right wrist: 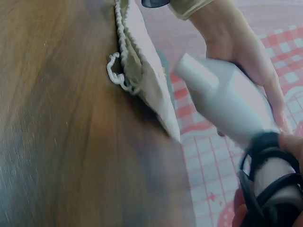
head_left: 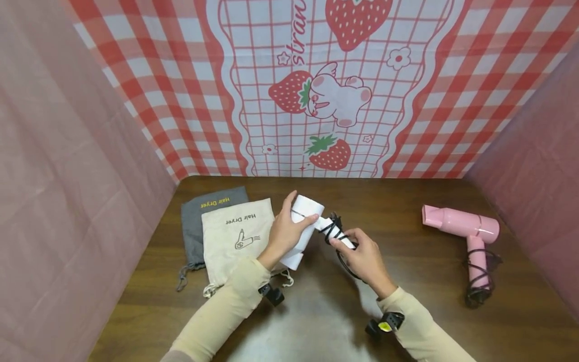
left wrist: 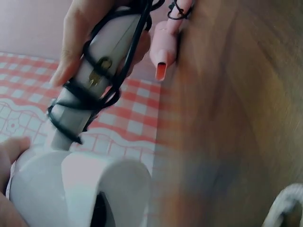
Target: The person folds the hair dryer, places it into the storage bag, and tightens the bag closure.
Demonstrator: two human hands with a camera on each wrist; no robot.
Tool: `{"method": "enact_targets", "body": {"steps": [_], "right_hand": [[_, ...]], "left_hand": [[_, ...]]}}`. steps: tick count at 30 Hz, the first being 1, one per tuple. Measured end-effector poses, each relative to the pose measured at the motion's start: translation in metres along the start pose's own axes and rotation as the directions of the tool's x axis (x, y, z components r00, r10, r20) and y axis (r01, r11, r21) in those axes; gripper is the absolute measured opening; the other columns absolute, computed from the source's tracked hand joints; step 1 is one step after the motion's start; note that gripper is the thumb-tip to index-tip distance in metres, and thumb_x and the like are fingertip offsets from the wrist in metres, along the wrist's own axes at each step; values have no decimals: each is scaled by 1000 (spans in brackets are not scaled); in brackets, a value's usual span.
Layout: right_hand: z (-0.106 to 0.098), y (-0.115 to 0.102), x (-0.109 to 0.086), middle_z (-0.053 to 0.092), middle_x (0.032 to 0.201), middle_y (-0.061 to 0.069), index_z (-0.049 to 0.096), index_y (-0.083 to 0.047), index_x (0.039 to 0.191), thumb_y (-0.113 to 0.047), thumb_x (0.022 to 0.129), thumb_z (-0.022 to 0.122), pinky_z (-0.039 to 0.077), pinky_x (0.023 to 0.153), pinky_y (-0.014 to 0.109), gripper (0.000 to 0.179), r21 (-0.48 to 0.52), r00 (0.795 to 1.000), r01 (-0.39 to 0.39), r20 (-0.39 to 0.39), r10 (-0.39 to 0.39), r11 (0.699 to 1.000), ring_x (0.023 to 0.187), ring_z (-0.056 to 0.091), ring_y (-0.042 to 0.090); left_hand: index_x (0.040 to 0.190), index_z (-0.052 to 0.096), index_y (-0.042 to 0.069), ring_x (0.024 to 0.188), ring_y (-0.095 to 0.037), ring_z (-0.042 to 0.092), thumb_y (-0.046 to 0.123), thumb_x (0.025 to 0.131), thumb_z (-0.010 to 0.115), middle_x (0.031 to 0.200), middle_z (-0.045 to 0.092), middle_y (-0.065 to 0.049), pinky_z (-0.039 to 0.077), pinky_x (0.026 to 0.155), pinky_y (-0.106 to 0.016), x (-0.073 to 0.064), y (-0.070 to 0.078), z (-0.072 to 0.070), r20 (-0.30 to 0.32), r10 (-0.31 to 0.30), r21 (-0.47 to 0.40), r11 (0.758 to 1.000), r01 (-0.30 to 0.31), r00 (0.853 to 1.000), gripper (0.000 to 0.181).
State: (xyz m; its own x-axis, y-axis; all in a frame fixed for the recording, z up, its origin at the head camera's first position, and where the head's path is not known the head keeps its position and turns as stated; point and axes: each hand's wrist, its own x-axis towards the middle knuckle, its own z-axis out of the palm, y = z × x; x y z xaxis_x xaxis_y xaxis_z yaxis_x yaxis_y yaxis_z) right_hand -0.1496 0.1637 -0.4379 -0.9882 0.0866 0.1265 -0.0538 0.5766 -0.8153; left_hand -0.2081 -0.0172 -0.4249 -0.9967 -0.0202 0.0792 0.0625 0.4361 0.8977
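A white hair dryer (head_left: 307, 205) is held between both hands above the table, with a black cord (left wrist: 90, 97) wound round its handle. My left hand (head_left: 286, 229) grips the barrel, thumb across it. With my right hand (head_left: 364, 254) I hold the end of the cord-wrapped handle. The right wrist view shows the white barrel (right wrist: 232, 97) tilted, its nozzle end toward the upper left. Just left of the dryer lies a cream drawstring bag (head_left: 235, 234) printed "Hair Dryer"; part of it is hidden behind the left forearm.
A grey drawstring bag (head_left: 192, 226) lies partly under the cream one. On the right side of the wooden table (head_left: 407, 311) rests a pink hair dryer (head_left: 461, 222), its cord wound round the handle. A checked strawberry cloth (head_left: 181, 90) hangs at the back.
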Motion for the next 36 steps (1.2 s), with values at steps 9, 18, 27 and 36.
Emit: {"method": "enact_targets", "body": {"steps": [9,18,27,36], "right_hand": [[19,-8,-4,66,111,29,48,4,117,-28,96,61,50,51,22,40,211,992,-108,-40,118,972,53,57,9],[26,-6,-7,67,111,26,49,3,117,-31,96,61,49,54,20,42,207,987,-114,-90,135,972,54,56,4],[28,-6,-8,68,111,26,51,3,117,-32,96,60,51,62,23,42,164,982,-106,-137,129,981,67,65,15],[38,-8,-10,65,107,24,51,4,117,-31,97,59,45,79,38,41,109,969,-99,-215,121,989,93,61,33]], "left_hand": [[151,34,29,90,-29,63,43,86,69,140,55,-16,49,72,-34,-3,-2,12,-84,-25,-155,988,12,996,75],[150,36,29,94,-30,63,43,85,70,139,56,-14,50,76,-36,-4,-2,15,-102,-39,-137,990,25,994,75],[150,35,27,98,-30,62,43,85,70,143,54,-12,50,78,-37,-7,-2,17,-120,-56,-180,983,34,991,76],[151,34,23,122,-30,55,41,87,70,150,45,-11,44,100,-45,-11,-4,24,-146,-100,-258,964,60,984,75]]}}
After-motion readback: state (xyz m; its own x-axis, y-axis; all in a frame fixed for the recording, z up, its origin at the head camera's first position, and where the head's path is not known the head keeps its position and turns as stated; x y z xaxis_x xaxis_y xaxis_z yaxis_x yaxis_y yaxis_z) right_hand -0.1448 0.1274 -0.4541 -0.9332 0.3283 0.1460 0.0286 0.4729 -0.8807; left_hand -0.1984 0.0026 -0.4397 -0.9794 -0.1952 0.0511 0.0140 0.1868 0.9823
